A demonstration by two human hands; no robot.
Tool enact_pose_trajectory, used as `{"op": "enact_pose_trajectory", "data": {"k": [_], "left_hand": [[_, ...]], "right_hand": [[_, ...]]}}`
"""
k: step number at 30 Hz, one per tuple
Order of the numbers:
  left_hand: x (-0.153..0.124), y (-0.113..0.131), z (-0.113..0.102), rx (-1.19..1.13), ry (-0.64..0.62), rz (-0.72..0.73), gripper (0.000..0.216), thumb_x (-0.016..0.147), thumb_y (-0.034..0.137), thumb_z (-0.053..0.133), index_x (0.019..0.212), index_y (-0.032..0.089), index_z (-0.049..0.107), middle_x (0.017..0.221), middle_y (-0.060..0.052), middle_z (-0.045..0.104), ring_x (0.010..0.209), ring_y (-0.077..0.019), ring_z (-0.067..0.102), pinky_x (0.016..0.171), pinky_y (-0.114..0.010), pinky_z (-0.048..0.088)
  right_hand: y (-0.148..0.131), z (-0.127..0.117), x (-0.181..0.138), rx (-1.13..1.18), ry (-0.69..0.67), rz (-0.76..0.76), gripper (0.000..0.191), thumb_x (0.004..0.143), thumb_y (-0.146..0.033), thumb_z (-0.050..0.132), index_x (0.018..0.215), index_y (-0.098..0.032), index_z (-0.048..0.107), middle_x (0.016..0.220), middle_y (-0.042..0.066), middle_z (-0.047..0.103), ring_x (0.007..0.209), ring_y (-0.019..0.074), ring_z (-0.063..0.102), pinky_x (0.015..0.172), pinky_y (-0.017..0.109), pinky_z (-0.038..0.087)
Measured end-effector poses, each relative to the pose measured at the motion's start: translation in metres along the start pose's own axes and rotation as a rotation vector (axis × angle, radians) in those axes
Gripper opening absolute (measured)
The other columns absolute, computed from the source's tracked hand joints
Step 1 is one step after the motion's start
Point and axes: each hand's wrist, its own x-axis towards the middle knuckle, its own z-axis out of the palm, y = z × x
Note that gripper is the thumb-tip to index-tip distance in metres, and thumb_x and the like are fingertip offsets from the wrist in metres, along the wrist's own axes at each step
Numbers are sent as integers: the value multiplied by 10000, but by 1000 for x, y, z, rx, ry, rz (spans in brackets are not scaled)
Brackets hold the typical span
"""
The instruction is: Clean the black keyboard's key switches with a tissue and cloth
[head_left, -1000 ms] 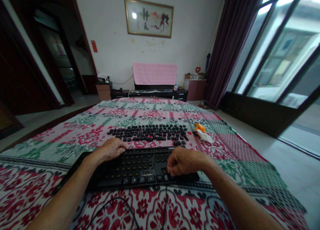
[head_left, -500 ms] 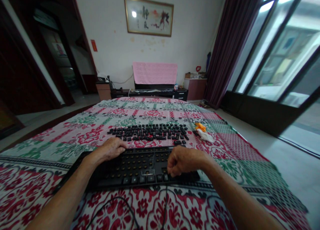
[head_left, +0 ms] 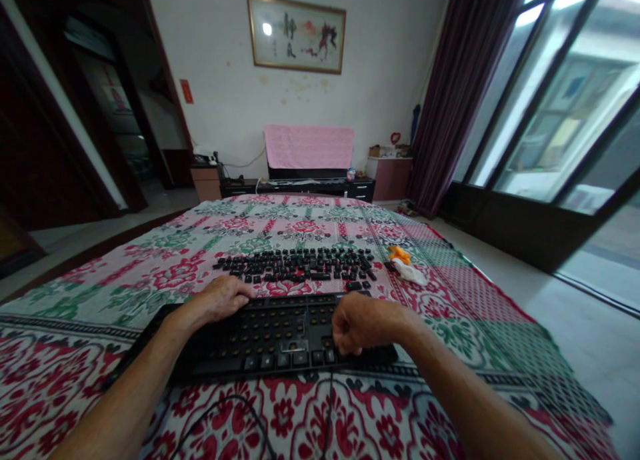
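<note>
A black keyboard [head_left: 270, 337] with most keycaps removed lies on the flowered cloth in front of me. My left hand [head_left: 223, 298] rests curled over its far left edge, gripping it. My right hand [head_left: 363, 323] is bunched over the keyboard's right part, its fingertips pinched down near the lower keys; what they hold is hidden. Beyond the keyboard, several loose black keycaps [head_left: 300, 265] are laid out in rows on the cloth.
An orange and white object [head_left: 405, 265] lies to the right of the keycaps. The keyboard's cable [head_left: 235, 407] loops toward me. The patterned cloth [head_left: 150, 273] covers the whole table. Glass doors stand at the right, a low cabinet at the far wall.
Almost nothing: both hands stay on the keyboard, and my right hand has shifted very slightly to the left.
</note>
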Motion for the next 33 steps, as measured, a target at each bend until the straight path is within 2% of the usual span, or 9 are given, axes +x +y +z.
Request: {"op": "enact_pose_trajectory", "data": {"k": [12, 17, 33], "left_hand": [[0, 0, -1, -25, -18, -16, 236, 706, 252, 427, 792, 249, 648, 748, 34, 653, 713, -124, 564, 760, -211, 359], [0, 2, -2, -41, -20, -9, 252, 715, 248, 413, 801, 244, 649, 752, 30, 653, 716, -123, 563, 738, -200, 364], [-3, 6, -5, -61, -29, -35, 277, 698, 263, 425, 858, 253, 651, 726, 32, 646, 775, -145, 551, 707, -193, 364]], "right_hand": [[-13, -8, 3, -65, -80, 75, 215, 602, -209, 536, 766, -136, 653, 696, 41, 662, 592, 118, 578, 477, 166, 397], [-20, -11, 1, -107, -126, 105, 236, 620, -187, 522, 805, -130, 656, 740, 58, 669, 606, 124, 581, 455, 160, 381], [-15, -11, 7, -137, -120, -1, 202, 604, -186, 538, 760, -139, 657, 686, 35, 659, 587, 117, 578, 481, 169, 401]]}}
